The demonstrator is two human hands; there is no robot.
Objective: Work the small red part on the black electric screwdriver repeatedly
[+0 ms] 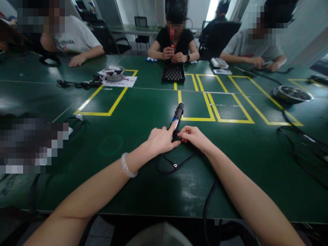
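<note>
A black pen-shaped tool with a blue band lies on the green table, pointing away from me. My left hand rests its fingers on the near end of the tool, index finger along the body. My right hand pinches that same near end from the right, fingers curled. A thin black cable loops from the tool toward me, between my forearms. A pale bangle sits on my left wrist.
Yellow tape rectangles mark the table. A black grid tray stands before the person opposite. A bowl on papers lies at far left, a round metal dish at right, black cables at the right edge. Other people sit around.
</note>
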